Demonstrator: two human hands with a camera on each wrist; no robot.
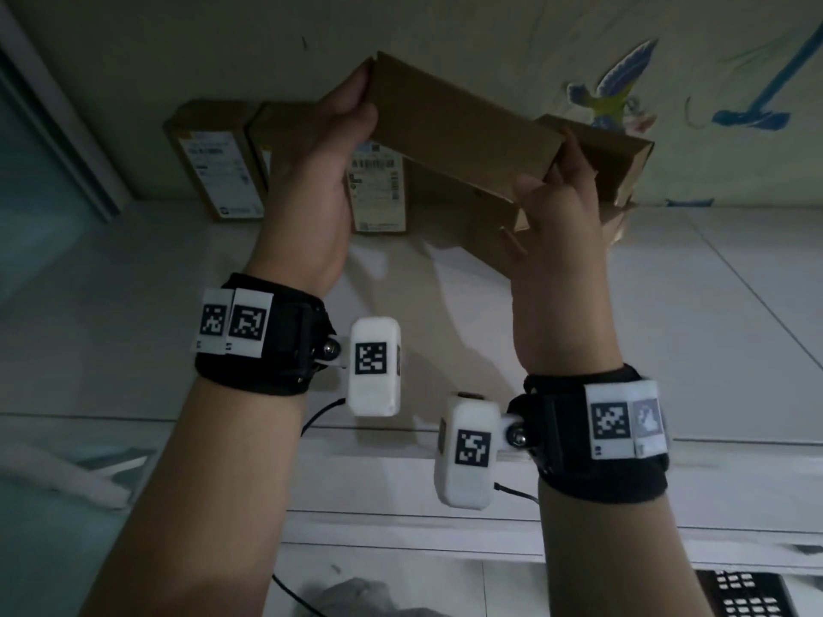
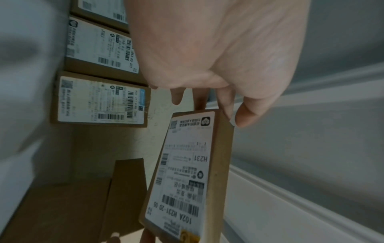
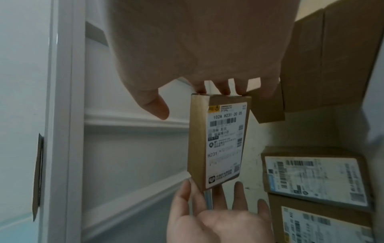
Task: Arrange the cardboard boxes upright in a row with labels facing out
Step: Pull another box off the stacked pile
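I hold a long brown cardboard box (image 1: 463, 131) in the air, lying roughly level and tilted down to the right. My left hand (image 1: 356, 100) grips its left end and my right hand (image 1: 556, 193) grips its right end. The wrist views show its white shipping label (image 2: 187, 172) (image 3: 224, 141) on the side turned away from my head. Behind my hands, labelled boxes (image 1: 218, 171) (image 1: 378, 189) stand upright against the wall with labels outward; my left hand mostly hides one between them. A plain brown box (image 1: 619, 158) with a loose flap sits at the right.
The boxes stand on a pale tiled surface (image 1: 712, 305) against a wall with a bird sticker (image 1: 619, 86). A door frame (image 1: 58, 118) runs along the left. White cloth (image 1: 58, 478) lies at the lower left, and a dark grid-patterned object (image 1: 748, 594) at the bottom right.
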